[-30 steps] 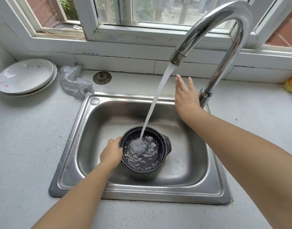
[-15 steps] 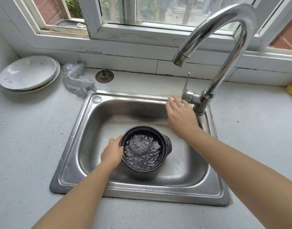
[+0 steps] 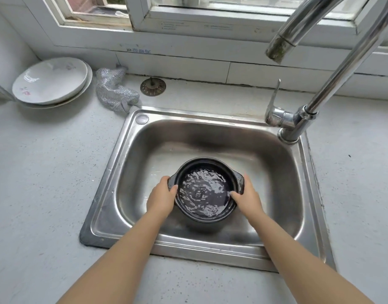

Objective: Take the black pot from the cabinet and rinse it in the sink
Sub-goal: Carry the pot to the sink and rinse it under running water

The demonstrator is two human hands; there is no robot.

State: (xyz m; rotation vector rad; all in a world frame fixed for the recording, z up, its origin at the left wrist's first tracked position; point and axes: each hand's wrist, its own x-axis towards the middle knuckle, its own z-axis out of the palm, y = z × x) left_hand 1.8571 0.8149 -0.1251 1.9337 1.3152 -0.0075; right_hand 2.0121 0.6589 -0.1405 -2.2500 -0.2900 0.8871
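Both hands, left hand [image 3: 161,197] and right hand [image 3: 246,197], clamp the side handles of the water-filled pot [image 3: 205,189] near the sink's [image 3: 131,154] front edge; wet handles may slip and spill it.

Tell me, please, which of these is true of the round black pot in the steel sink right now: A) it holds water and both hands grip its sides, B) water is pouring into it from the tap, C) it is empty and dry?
A: rippled water fills the round black pot, with the left hand and right hand on its sides, and nothing runs from the chrome tap.
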